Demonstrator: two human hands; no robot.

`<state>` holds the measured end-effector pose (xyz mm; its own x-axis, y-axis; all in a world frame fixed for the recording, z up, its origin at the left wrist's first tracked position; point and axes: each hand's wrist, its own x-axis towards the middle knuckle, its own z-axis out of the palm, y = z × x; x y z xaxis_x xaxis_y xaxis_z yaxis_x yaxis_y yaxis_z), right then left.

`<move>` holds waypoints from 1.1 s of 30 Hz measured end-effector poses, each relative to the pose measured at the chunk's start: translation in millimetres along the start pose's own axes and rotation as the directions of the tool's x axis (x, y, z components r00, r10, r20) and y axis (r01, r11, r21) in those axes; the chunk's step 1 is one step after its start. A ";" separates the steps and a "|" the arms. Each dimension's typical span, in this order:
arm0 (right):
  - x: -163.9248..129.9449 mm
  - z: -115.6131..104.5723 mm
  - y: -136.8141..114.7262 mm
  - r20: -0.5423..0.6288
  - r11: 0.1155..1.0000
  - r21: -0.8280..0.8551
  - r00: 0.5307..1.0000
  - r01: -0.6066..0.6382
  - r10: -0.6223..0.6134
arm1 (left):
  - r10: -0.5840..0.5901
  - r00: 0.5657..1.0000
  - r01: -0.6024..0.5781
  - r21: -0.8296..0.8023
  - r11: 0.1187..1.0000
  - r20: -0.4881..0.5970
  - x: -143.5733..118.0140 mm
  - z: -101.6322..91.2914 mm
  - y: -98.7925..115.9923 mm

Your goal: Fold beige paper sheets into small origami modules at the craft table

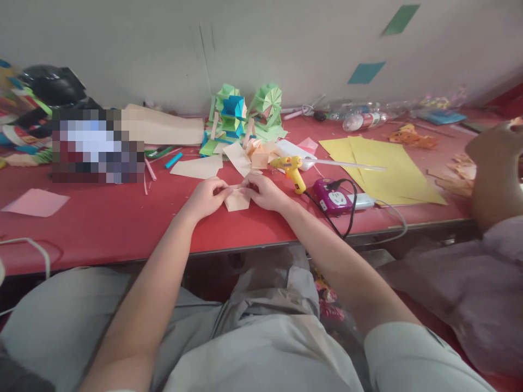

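A small piece of cream paper (237, 203), its shape folded down to a few straight edges, lies on the red table between my hands. My left hand (207, 197) pinches its upper left edge with thumb and fingertips. On the other side, my right hand (263, 191) grips the upper right edge in the same way. Both thumbs lie near each other along the top of the paper. Just beyond are loose cream sheets (198, 166) and a peach folded paper piece (261, 158). A yellow glue gun (292, 171) with a long clear stick lies right of my right hand.
A purple power adapter (333, 197) with a black cord sits near the table's front edge. Yellow sheets (384, 169) spread to the right, beside a co-worker's arm (496, 169). Green folded paper models (266, 103) stand at the back; a pink sheet (36, 202) lies left.
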<state>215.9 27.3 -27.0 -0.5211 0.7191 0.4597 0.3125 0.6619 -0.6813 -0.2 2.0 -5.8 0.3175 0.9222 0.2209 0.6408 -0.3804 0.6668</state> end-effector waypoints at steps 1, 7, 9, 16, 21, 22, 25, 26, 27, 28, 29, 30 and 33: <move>0.1 0.0 -0.6 -0.002 1.000 0.003 1.000 -0.012 0.012 | 0.013 1.000 -0.013 -0.002 1.000 -0.023 0.2 0.1 0.4; 0.8 0.5 -4.3 -0.001 0.999 0.024 1.000 0.030 -0.030 | 0.096 0.990 -0.097 -0.001 0.995 -0.102 -0.3 2.3 3.0; 1.2 0.8 -4.6 0.001 0.999 0.024 0.999 0.035 -0.035 | 0.124 0.986 -0.124 0.008 0.992 -0.108 -0.5 2.8 3.3; 2.2 2.7 -1.7 -0.016 1.000 0.019 1.000 0.000 0.000 | 0.174 0.982 -0.175 0.004 0.985 -0.075 -1.4 0.6 -2.4; 1.9 2.8 -0.8 -0.005 0.999 0.026 1.000 -0.021 0.021 | 0.184 0.982 -0.183 0.023 0.983 -0.054 -1.0 -0.4 -7.4; 1.9 2.7 -0.8 -0.002 0.999 0.025 1.000 -0.021 0.021 | 0.183 0.982 -0.182 0.031 0.983 -0.050 -0.7 -0.2 -8.2; 2.0 2.4 -0.6 0.006 1.000 0.009 1.000 -0.010 0.010 | 0.192 0.980 -0.190 0.050 0.981 -0.047 0.1 0.5 -10.1; 2.0 2.4 -0.3 0.009 1.000 0.001 1.000 -0.003 0.003 | 0.198 0.979 -0.195 0.054 0.979 -0.049 0.2 0.7 -10.6; 2.1 2.4 0.1 0.013 1.000 -0.005 1.000 0.003 -0.003 | 0.202 0.978 -0.199 0.059 0.978 -0.051 0.3 0.7 -11.1; 2.2 2.4 0.6 0.020 1.000 -0.009 1.000 0.006 -0.006 | 0.204 0.978 -0.201 0.064 0.978 -0.050 0.3 0.6 -11.4; 2.2 2.4 1.0 0.028 1.000 -0.011 1.000 0.007 -0.007 | 0.203 0.978 -0.199 0.068 0.978 -0.048 0.3 0.3 -11.5; 2.2 2.4 1.4 0.038 1.000 -0.010 0.999 0.006 -0.006 | 0.199 0.979 -0.196 0.070 0.978 -0.042 0.2 -0.1 -11.4; 1.8 2.1 1.2 0.048 1.000 -0.005 0.999 -0.002 0.002 | 0.187 0.982 -0.186 0.055 0.981 -0.014 -0.5 -2.1 -9.1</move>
<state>213.6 28.9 -28.2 -0.5580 0.7095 0.4304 0.3176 0.6618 -0.6791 -7.6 5.2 -10.5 0.4214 0.8359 0.3518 0.6085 -0.5482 0.5737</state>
